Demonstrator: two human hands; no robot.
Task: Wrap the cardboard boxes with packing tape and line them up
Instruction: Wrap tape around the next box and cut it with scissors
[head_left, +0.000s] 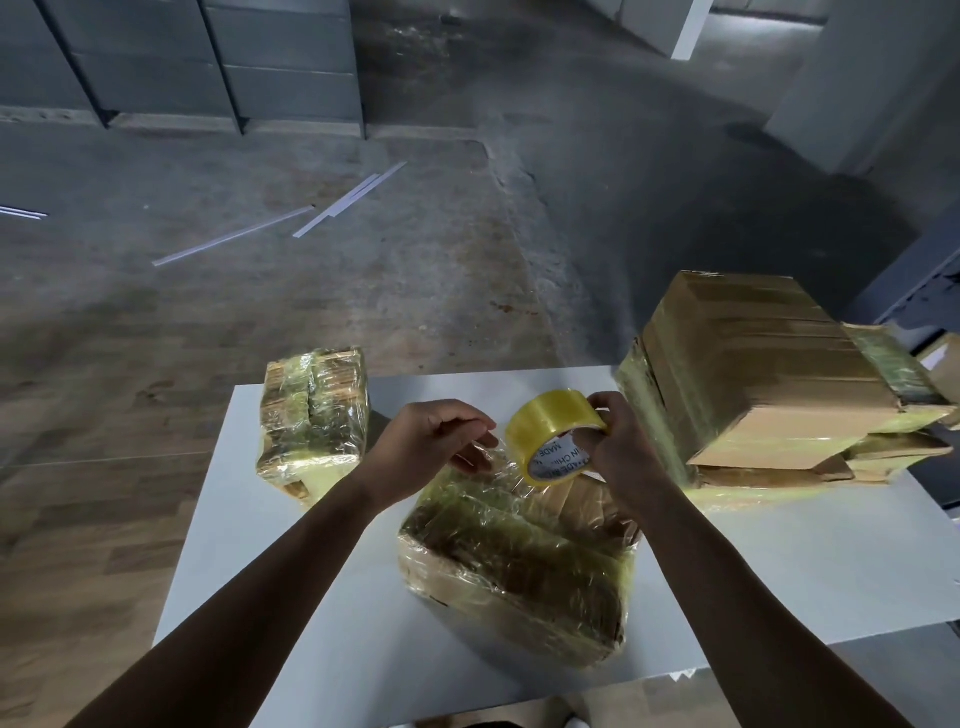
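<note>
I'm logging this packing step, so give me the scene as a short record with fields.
table: white
right hand: grips tape roll above the near box
left hand: pinches tape end pulled from the roll
near box: mostly wrapped, far right corner bare
small box: wrapped, far left corner of table
large stack: right side, top bare cardboard

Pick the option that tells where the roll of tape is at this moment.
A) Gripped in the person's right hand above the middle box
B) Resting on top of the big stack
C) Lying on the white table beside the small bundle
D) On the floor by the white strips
A: the right hand grips the roll of tape above the middle box, while the left hand pinches the loose tape end.
</note>
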